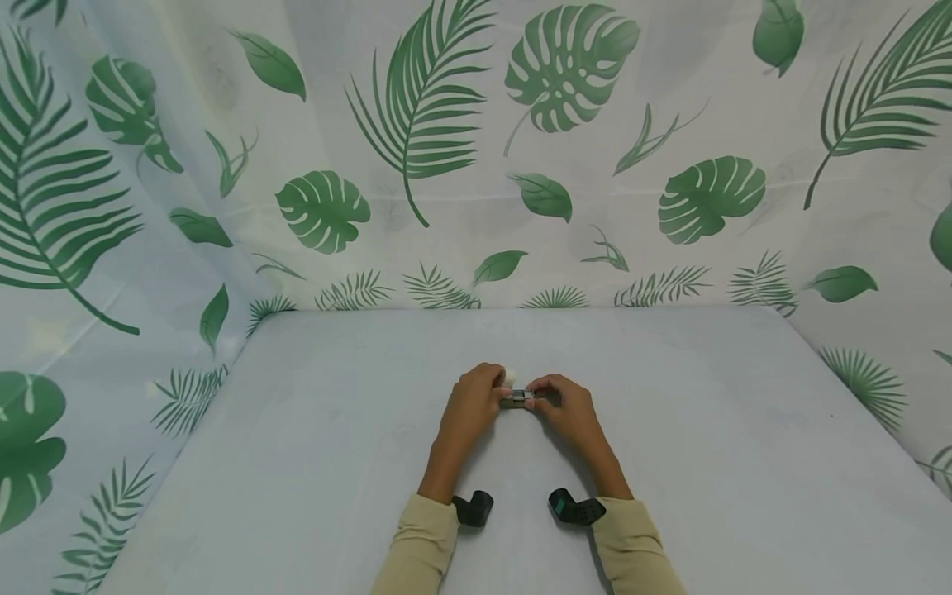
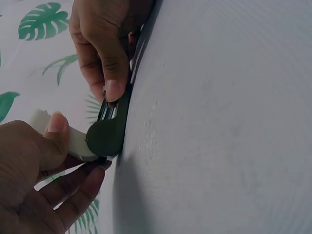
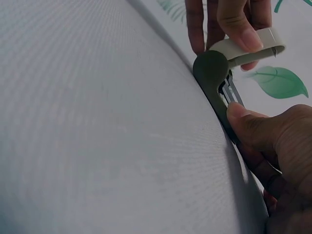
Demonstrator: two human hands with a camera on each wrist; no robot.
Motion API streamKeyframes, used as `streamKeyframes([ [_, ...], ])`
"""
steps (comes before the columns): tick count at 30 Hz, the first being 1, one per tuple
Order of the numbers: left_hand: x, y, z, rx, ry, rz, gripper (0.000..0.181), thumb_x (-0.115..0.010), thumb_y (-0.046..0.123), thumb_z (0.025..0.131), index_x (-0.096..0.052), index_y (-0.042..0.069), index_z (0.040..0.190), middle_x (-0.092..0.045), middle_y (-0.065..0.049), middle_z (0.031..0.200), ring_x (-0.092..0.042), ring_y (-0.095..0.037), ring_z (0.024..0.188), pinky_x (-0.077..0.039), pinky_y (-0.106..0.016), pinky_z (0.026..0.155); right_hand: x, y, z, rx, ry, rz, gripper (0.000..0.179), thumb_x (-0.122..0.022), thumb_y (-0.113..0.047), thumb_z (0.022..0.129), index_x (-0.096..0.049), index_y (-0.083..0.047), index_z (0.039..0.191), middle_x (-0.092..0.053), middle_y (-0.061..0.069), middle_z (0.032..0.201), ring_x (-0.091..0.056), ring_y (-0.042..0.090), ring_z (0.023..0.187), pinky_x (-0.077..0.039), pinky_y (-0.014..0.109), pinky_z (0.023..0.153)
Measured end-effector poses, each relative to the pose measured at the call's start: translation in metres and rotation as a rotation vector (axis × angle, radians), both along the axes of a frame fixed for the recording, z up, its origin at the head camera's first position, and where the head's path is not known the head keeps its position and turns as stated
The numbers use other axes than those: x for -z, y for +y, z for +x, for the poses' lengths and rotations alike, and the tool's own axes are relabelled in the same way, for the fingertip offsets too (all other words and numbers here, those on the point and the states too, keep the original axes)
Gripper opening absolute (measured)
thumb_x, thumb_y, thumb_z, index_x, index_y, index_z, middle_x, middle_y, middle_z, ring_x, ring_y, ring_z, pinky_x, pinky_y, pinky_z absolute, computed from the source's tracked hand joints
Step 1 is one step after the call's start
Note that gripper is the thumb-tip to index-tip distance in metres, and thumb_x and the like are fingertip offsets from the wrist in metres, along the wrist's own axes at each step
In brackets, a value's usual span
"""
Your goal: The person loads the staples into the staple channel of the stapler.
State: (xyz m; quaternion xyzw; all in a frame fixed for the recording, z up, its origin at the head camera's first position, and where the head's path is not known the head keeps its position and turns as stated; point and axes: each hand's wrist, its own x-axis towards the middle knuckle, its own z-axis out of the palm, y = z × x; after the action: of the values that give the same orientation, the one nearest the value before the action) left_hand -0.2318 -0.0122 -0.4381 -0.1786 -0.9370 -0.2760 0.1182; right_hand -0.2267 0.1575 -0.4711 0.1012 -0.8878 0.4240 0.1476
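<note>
Both hands hold a small hinged tool (image 1: 518,398), its exact kind unclear. One part is a dark green body (image 2: 106,138) with a rounded end and slim metal strips (image 3: 234,90) along it. A cream cover (image 3: 263,45) angles out from the rounded end. My left hand (image 1: 473,398) pinches that cover between thumb and fingers, its other fingertips near the rounded end. With thumb and fingers, my right hand (image 1: 571,406) grips the narrow end of the green body, hiding its tip. The tool is held low over the table, the green part along its surface in both wrist views.
A pale grey table (image 1: 312,463) spreads around the hands. Behind it and along both sides hang white curtains (image 1: 461,207) with green leaf prints. Black wrist cameras (image 1: 474,508) sit at both cuffs, inward of the beige sleeves (image 1: 420,541).
</note>
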Motion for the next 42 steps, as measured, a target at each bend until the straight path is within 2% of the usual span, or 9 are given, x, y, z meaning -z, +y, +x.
streamKeyframes([
  [8, -0.001, 0.006, 0.001, 0.001, 0.054, -0.121, 0.024, -0.064, 0.027, 0.083, -0.062, 0.010, 0.100, -0.060, 0.000, 0.096, -0.060, -0.016, 0.082, -0.049, -0.029, 0.067, 0.001, 0.000, 0.002, 0.011, -0.030, -0.007, 0.020, -0.074, -0.012, 0.073, -0.065, -0.008, 0.091, -0.065, 0.003, 0.085, -0.059, 0.017, 0.083, -0.044, 0.039, 0.079],
  [15, -0.003, 0.011, 0.002, -0.003, 0.078, -0.186, 0.025, -0.064, 0.026, 0.083, -0.064, 0.012, 0.104, -0.058, 0.001, 0.095, -0.060, -0.016, 0.076, -0.049, -0.029, 0.064, 0.002, 0.000, 0.001, 0.024, -0.042, 0.001, 0.021, -0.075, -0.012, 0.073, -0.065, -0.008, 0.092, -0.065, 0.003, 0.085, -0.059, 0.018, 0.083, -0.044, 0.038, 0.079],
  [19, -0.004, 0.014, 0.005, -0.004, 0.107, -0.220, 0.024, -0.063, 0.026, 0.084, -0.065, 0.014, 0.104, -0.054, 0.002, 0.091, -0.055, -0.013, 0.066, -0.047, -0.028, 0.058, 0.003, 0.000, -0.001, 0.028, -0.036, 0.004, 0.023, -0.075, -0.011, 0.073, -0.064, -0.005, 0.093, -0.066, 0.006, 0.086, -0.060, 0.021, 0.085, -0.044, 0.039, 0.081],
  [24, -0.003, 0.016, 0.008, 0.007, 0.108, -0.220, 0.021, -0.063, 0.025, 0.084, -0.065, 0.019, 0.104, -0.052, 0.002, 0.087, -0.051, -0.010, 0.061, -0.044, -0.025, 0.052, 0.004, 0.000, -0.001, 0.018, -0.037, 0.009, 0.025, -0.075, -0.012, 0.073, -0.064, -0.004, 0.094, -0.067, 0.006, 0.089, -0.061, 0.021, 0.089, -0.044, 0.040, 0.084],
  [28, -0.001, 0.012, 0.010, 0.066, 0.051, -0.145, 0.025, -0.059, 0.021, 0.087, -0.062, 0.019, 0.112, -0.059, 0.000, 0.093, -0.059, -0.013, 0.076, -0.048, -0.026, 0.061, 0.004, 0.001, 0.000, -0.016, -0.026, 0.018, 0.030, -0.076, -0.016, 0.071, -0.064, -0.005, 0.096, -0.066, 0.006, 0.092, -0.060, 0.022, 0.091, -0.043, 0.042, 0.084],
  [33, 0.006, -0.003, 0.008, 0.179, -0.052, 0.087, 0.031, -0.054, 0.013, 0.090, -0.058, 0.013, 0.121, -0.062, -0.007, 0.109, -0.057, -0.018, 0.102, -0.046, -0.032, 0.083, -0.001, 0.003, -0.001, -0.057, -0.055, 0.037, 0.036, -0.069, -0.034, 0.078, -0.064, -0.010, 0.104, -0.064, 0.002, 0.095, -0.058, 0.018, 0.090, -0.045, 0.039, 0.080],
  [35, 0.009, -0.008, 0.007, 0.178, -0.098, 0.170, 0.032, -0.054, 0.014, 0.090, -0.058, 0.012, 0.122, -0.060, -0.007, 0.113, -0.054, -0.020, 0.107, -0.044, -0.034, 0.087, -0.005, 0.003, 0.000, -0.046, -0.092, 0.021, 0.037, -0.059, -0.041, 0.085, -0.064, -0.011, 0.106, -0.064, 0.002, 0.096, -0.058, 0.018, 0.092, -0.045, 0.039, 0.080],
  [38, 0.011, -0.011, 0.007, 0.134, -0.154, 0.250, 0.031, -0.057, 0.016, 0.088, -0.060, 0.012, 0.119, -0.059, -0.007, 0.114, -0.054, -0.020, 0.106, -0.046, -0.034, 0.085, -0.008, 0.002, 0.001, 0.004, -0.137, -0.015, 0.043, -0.046, -0.045, 0.091, -0.064, -0.009, 0.107, -0.064, 0.008, 0.102, -0.057, 0.024, 0.099, -0.043, 0.042, 0.084],
  [42, 0.012, -0.011, 0.006, 0.097, -0.167, 0.299, 0.029, -0.061, 0.017, 0.086, -0.063, 0.010, 0.114, -0.060, -0.008, 0.111, -0.057, -0.021, 0.100, -0.048, -0.030, 0.079, -0.007, 0.002, 0.000, 0.060, -0.149, -0.037, 0.044, -0.044, -0.044, 0.093, -0.065, -0.008, 0.106, -0.063, 0.010, 0.106, -0.056, 0.026, 0.104, -0.042, 0.044, 0.086],
])
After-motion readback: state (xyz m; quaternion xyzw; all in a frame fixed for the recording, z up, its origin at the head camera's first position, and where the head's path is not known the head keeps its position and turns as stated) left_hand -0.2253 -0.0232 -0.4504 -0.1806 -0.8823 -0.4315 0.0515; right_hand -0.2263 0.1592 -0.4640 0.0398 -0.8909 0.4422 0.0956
